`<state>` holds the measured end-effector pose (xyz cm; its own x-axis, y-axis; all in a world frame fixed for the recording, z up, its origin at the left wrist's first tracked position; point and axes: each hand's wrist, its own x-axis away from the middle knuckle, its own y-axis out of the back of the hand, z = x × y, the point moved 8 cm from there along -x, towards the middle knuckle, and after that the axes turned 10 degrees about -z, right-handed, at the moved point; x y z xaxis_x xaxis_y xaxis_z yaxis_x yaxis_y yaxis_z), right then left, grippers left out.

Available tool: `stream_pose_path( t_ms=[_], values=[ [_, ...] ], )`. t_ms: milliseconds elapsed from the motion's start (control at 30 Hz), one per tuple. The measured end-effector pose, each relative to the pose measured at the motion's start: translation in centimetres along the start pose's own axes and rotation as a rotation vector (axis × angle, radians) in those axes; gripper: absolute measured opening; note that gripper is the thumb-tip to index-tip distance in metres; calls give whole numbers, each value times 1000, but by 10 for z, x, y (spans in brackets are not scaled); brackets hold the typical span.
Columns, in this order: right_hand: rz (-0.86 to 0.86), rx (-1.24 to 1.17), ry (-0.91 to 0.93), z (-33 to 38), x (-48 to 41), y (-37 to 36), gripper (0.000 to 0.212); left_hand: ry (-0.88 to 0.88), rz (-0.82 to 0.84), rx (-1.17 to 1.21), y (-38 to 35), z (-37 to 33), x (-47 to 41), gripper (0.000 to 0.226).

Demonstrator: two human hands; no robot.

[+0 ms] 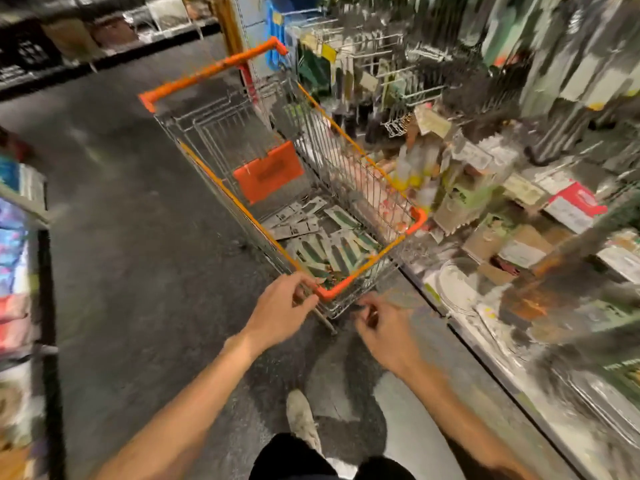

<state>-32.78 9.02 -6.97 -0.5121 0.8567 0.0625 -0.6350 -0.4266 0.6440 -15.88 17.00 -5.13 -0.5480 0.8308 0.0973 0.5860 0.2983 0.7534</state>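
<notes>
Pale shoe [303, 420] at bottom centre; just above, the left hand [280, 308] grips the cart [367, 263] at its near orange corner. Beside it the right hand [382, 329] is curled but blurred, so I cannot tell whether it holds anything.

The shopping cart [273, 140] basket is left open from above. Entry is bounded by the orange rim [330, 289] and the wire walls [363, 174], and the bottom is covered by flat packets [329, 251]. Wide bare floor [138, 271] is found left of the cart. On the right, passage is narrowed by a crowded shelf [485, 348] just beside it. The left shelf [31, 209] stands well apart.
</notes>
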Motion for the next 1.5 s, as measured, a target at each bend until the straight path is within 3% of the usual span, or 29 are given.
stream_pose_path(
  t_ms=[200,300,433,633,733,900,1033,1133,1267,1400,1500],
  values=[
    [20,4,-156,22,-87,-75,16,77,164,-56,4,69,-97,2],
    [23,-9,-244,17,-124,-93,12,26,189,-116,1,76,-150,11],
    [38,50,-390,-20,-175,-116,17,-27,258,-169,-24,92,-222,20],
    [178,193,-583,-104,-264,-158,25,140,503,-193,-106,146,-317,16],
    [214,218,-676,-145,-300,-181,31,303,606,-122,-150,176,-349,33],
    [50,174,-876,-209,-338,-194,30,396,650,-67,-214,198,-402,59],
    [20,179,-1107,-251,-327,-206,46,485,662,-25,-251,221,-429,87],
    [55,213,-1229,-258,-320,-213,71,541,657,40,-272,231,-440,98],
    [105,351,-1183,-269,-319,-221,91,610,699,149,-299,237,-444,96],
    [28,281,-1247,-277,-312,-217,104,632,653,175,-309,241,-444,79],
    [-8,181,-1297,-279,-306,-213,98,699,649,205,-310,250,-434,68]
  ],
)
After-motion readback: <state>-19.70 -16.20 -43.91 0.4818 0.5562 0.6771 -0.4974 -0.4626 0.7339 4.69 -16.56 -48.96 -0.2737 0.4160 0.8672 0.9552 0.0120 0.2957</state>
